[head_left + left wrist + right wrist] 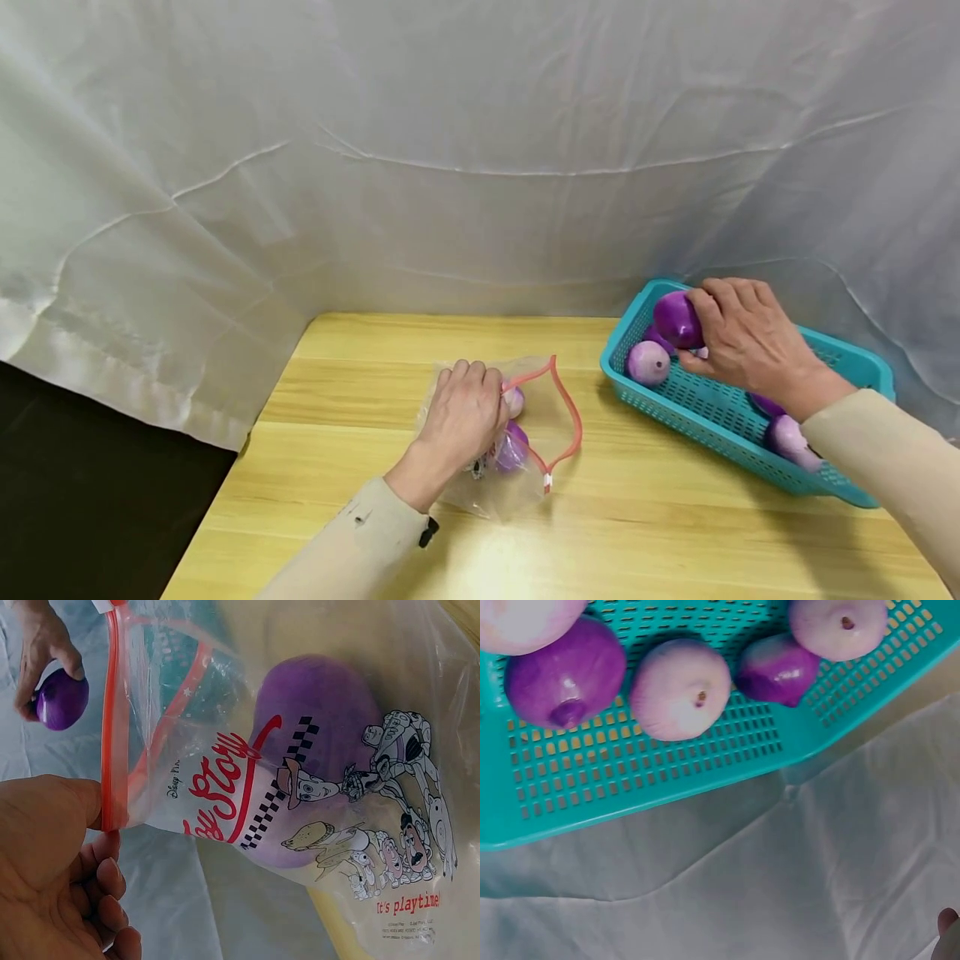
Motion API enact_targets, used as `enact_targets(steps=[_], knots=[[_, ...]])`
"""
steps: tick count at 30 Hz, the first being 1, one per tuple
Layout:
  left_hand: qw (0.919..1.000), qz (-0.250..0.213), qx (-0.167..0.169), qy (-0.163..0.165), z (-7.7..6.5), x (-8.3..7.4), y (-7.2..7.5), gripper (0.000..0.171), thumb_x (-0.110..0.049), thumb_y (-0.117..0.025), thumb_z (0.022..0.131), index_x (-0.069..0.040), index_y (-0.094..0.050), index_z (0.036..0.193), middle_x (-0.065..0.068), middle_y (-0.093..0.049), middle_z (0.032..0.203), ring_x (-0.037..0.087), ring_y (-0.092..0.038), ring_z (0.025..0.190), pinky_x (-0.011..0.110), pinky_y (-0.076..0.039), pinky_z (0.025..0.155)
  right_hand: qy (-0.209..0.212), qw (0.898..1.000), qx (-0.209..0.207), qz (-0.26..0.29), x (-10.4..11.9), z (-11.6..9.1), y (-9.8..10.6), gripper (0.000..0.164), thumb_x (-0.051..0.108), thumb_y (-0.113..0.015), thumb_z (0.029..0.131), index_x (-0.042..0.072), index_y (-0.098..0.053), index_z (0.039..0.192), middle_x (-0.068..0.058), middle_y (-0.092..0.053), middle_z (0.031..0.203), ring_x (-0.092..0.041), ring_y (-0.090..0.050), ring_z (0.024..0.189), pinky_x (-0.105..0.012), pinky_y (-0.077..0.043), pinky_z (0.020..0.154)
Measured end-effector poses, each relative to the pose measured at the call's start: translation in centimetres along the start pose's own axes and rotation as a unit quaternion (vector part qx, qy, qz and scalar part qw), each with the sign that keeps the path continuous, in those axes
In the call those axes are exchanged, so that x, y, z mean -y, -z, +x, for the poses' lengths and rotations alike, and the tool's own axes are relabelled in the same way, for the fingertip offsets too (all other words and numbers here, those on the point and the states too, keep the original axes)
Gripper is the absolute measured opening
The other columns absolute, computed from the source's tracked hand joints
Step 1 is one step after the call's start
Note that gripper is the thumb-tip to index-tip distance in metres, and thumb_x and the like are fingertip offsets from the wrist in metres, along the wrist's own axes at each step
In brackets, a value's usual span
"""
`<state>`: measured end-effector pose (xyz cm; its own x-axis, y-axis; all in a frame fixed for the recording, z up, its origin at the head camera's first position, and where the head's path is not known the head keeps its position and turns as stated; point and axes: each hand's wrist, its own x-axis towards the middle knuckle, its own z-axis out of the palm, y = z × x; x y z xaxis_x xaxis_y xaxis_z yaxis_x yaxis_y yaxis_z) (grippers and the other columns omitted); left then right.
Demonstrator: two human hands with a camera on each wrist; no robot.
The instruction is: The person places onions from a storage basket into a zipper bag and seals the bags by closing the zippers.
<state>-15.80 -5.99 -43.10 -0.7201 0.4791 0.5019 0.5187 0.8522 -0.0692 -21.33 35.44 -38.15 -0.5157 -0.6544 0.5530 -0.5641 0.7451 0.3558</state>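
Observation:
My left hand (467, 412) pinches the red zip edge (115, 720) of a clear zip bag (247, 697) between thumb and curled fingers. The bag has Toy Story print, and its mouth gapes toward the right. Inside it lie purple onions (512, 447), partly covered by the print and my hand. My right hand (750, 337) grips a glossy purple onion (677, 319) over the left end of a turquoise basket (847, 354). Only a fingertip (946, 921) of that hand shows in the right wrist view.
Several more onions, some pale (681, 690) and some deep purple (566, 671), lie in the perforated basket. The basket stands at the right on a wooden table (337, 400). A grey sheet (480, 225) hangs behind the table's back edge.

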Motion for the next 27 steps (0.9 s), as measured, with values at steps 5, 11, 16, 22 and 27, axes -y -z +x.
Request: enact_targets(steps=[5, 11, 16, 22, 27], knots=[[0.9997, -0.007, 0.021, 0.005, 0.1, -0.1, 0.2, 0.020, -0.021, -0.065, 0.093, -0.015, -0.053, 0.078, -0.002, -0.043, 0.072, 0.017, -0.038, 0.068, 0.030, -0.031, 0.064, -0.002, 1.000, -0.009, 0.005, 1.1, 0.6, 0.1, 0.086, 0.070, -0.031, 0.098, -0.009, -0.044, 0.131, -0.035, -0.048, 0.123, -0.053, -0.049, 0.108, -0.065, -0.043, 0.090], [0.9989, -0.020, 0.040, 0.011, 0.1, -0.1, 0.4, 0.020, -0.021, -0.065, 0.095, -0.014, -0.054, 0.079, -0.002, -0.045, 0.073, 0.018, -0.039, 0.070, 0.031, -0.033, 0.065, 0.011, 1.000, -0.022, 0.013, 2.4, 1.2, 0.2, 0.079, 0.062, -0.040, 0.096, -0.009, -0.045, 0.130, -0.036, -0.048, 0.123, -0.053, -0.049, 0.107, -0.064, -0.042, 0.089], [0.9990, -0.021, 0.037, 0.016, 0.1, 0.1, 0.8, 0.021, -0.020, -0.064, 0.095, -0.014, -0.053, 0.078, -0.002, -0.045, 0.073, 0.018, -0.038, 0.070, 0.031, -0.032, 0.065, 0.019, 0.999, -0.040, 0.013, 3.0, 1.9, 0.6, 0.076, 0.058, -0.043, 0.094, -0.009, -0.045, 0.130, -0.036, -0.049, 0.122, -0.053, -0.049, 0.106, -0.064, -0.043, 0.088], [0.9994, -0.018, 0.024, 0.015, -0.2, 0.2, 0.9, 0.023, -0.019, -0.065, 0.094, -0.015, -0.051, 0.076, -0.002, -0.044, 0.072, 0.018, -0.037, 0.069, 0.031, -0.030, 0.064, 0.025, 0.998, -0.047, 0.022, 4.3, 2.5, 1.1, 0.076, 0.061, -0.043, 0.096, -0.007, -0.045, 0.130, -0.034, -0.050, 0.121, -0.052, -0.049, 0.106, -0.063, -0.042, 0.088], [0.9995, -0.020, 0.021, 0.012, -0.1, 0.2, 1.0, 0.023, -0.019, -0.065, 0.093, -0.015, -0.051, 0.076, -0.002, -0.044, 0.072, 0.018, -0.038, 0.068, 0.031, -0.031, 0.064, 0.029, 0.997, -0.060, 0.026, 5.1, 3.0, 1.4, 0.078, 0.063, -0.042, 0.098, -0.008, -0.047, 0.128, -0.034, -0.051, 0.119, -0.052, -0.050, 0.104, -0.062, -0.042, 0.087]])
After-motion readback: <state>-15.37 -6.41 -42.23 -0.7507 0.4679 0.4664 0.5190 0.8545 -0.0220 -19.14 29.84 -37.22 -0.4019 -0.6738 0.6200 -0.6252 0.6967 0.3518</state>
